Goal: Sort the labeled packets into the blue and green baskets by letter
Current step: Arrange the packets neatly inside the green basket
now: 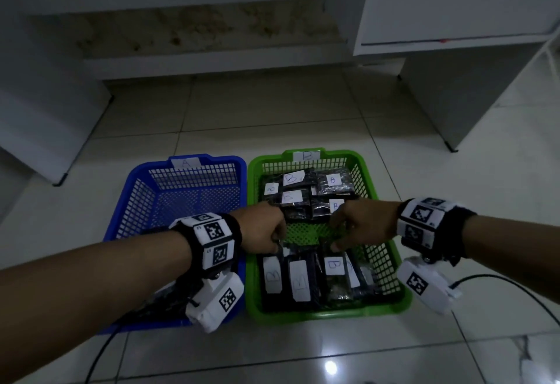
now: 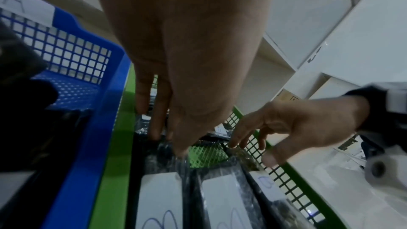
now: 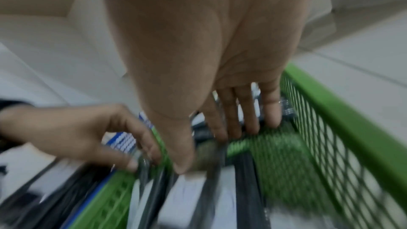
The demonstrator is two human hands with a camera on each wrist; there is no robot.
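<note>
The blue basket [image 1: 206, 161], tagged A, stands left of the green basket [image 1: 333, 153], tagged B, on the floor. Dark packets with white B labels lie in the green basket, a far group [image 1: 303, 192] and a near row [image 1: 300, 280]. My left hand [image 1: 277, 242] pinches the top edge of a near-left packet [image 2: 160, 189], thumb in front and fingers behind. My right hand [image 1: 338, 242] pinches the top edge of a B packet [image 1: 335, 265] beside it. Dark packets [image 2: 44, 137] lie in the blue basket's near end, hidden by my left arm in the head view.
White furniture [image 1: 454, 5] stands behind at the right, and a white panel [image 1: 45, 126] at the left. Bare tiled floor [image 1: 272, 111] lies beyond the baskets. Black cables run from my right wrist [image 1: 500, 280] and along the lower left floor [image 1: 100, 353].
</note>
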